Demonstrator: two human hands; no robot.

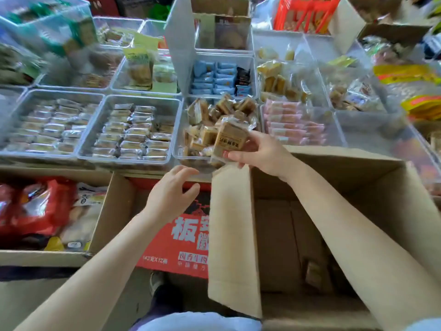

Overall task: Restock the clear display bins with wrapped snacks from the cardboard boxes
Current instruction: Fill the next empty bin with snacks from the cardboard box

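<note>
Shop stock crowds every surface: boxes near, clear bins beyond.

Nearest, an almost emptied cardboard box (334, 235) stands open, its flap (235, 235) raised. Above its far edge the right hand (260, 149) pinches a brown wrapped snack (230, 139) over the bin of matching snacks (177, 149), likely to drop it in. The left hand (170, 194) hovers released, holding nothing, just short of that bin. Farther bins hold blue packets (214, 77).
</note>
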